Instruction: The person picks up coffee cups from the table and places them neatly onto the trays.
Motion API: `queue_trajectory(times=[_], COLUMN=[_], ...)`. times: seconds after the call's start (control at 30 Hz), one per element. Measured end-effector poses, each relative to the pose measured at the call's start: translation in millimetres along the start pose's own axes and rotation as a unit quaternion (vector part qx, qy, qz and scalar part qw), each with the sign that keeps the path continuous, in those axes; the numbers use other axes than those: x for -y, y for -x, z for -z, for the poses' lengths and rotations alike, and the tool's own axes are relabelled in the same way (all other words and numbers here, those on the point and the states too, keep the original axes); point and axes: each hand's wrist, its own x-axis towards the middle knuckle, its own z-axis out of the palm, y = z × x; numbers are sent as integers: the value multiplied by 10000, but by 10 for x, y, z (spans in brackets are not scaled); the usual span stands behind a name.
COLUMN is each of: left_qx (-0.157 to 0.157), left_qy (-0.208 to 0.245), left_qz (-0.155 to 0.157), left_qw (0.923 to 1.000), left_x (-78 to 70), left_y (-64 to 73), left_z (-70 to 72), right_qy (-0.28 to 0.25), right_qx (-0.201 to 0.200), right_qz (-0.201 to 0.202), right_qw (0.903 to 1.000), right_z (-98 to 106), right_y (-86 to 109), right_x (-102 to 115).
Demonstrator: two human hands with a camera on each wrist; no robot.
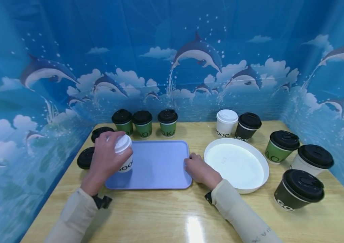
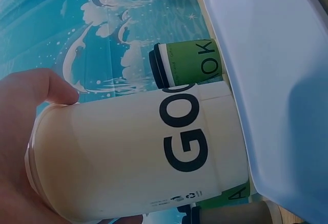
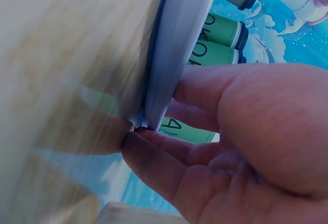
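Observation:
My left hand grips a white paper cup with a white lid by its top. Dark letters run round the cup in the left wrist view. It stands over the left part of a lavender rectangular tray; whether its base touches the tray I cannot tell. At the tray's right edge, my right hand pinches the rim. The right wrist view shows the thumb and fingers of this hand about the rim of the tray.
Behind the tray stand green cups with black lids. Two black-lidded cups are left of my left hand. A round white dish lies to the right, with a white cup behind it and several black-lidded cups beyond.

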Motion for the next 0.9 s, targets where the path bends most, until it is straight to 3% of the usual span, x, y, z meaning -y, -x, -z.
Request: queue_trajectory(times=[0.9], left_qx=[199], left_qy=[171], left_qz=[386], left_qw=[9989], left_x=[65], left_y=[-218], left_z=[-125], right_qy=[-18], right_qx=[-7], right_qz=[25], right_qw=[10000], right_z=[24], right_y=[27], right_x=[15])
